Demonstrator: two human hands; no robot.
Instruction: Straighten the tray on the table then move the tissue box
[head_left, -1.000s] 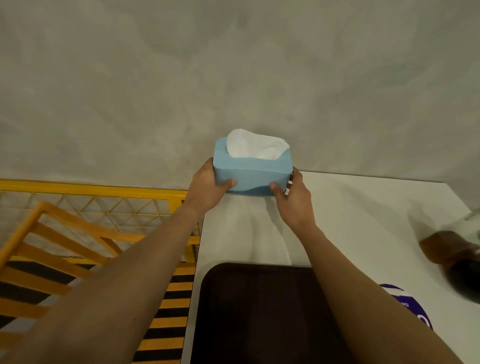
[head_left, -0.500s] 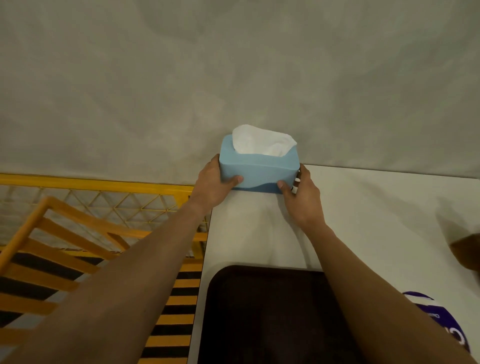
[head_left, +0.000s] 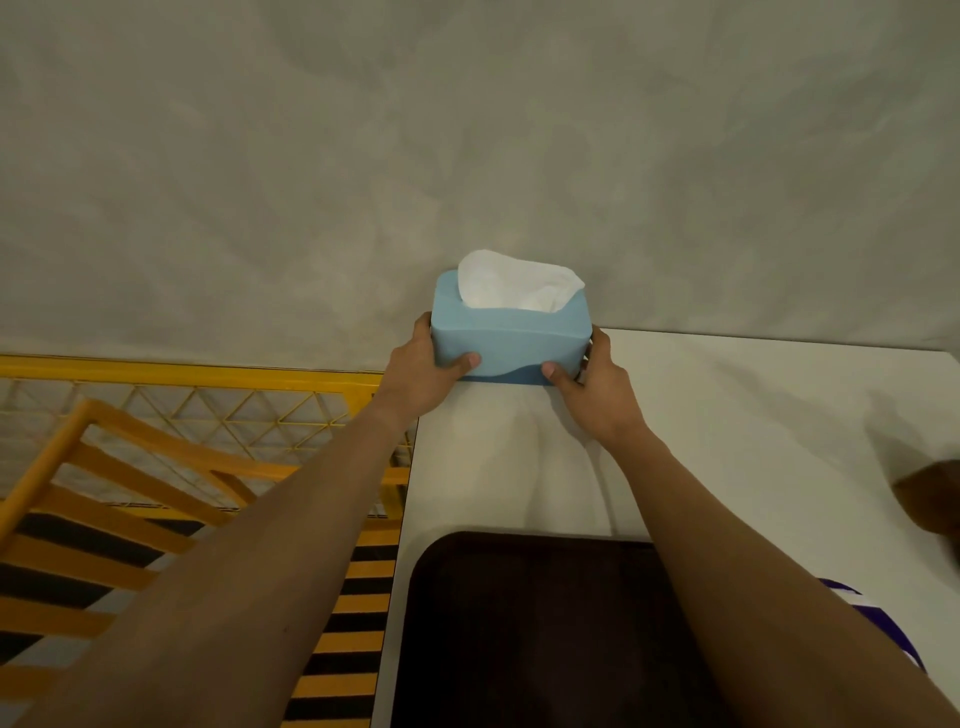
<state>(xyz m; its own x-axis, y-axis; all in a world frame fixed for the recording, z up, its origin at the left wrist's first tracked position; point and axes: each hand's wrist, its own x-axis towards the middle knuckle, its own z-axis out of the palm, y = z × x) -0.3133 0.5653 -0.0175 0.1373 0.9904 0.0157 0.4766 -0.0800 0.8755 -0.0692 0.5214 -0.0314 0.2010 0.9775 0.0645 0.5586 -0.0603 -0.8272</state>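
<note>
A light blue tissue box (head_left: 511, 340) with white tissue (head_left: 519, 283) sticking out of its top rests at the far left corner of the white table (head_left: 727, 415), against the grey wall. My left hand (head_left: 421, 376) grips its left end and my right hand (head_left: 597, 392) grips its right end, thumbs on the front face. A dark brown tray (head_left: 519, 623) lies at the near edge of the table, its far edge parallel to the table; my forearms cross over it.
A yellow metal railing (head_left: 197, 374) and an orange slatted chair (head_left: 119, 483) stand left of the table over a black-and-yellow striped floor. A brown object (head_left: 935, 499) sits at the right edge, and a purple-and-white item (head_left: 872, 623) lies beside the tray.
Both hands have carried the tissue box away from me and down; it now rests on the table's far corner near the wall. The grip is unchanged.
</note>
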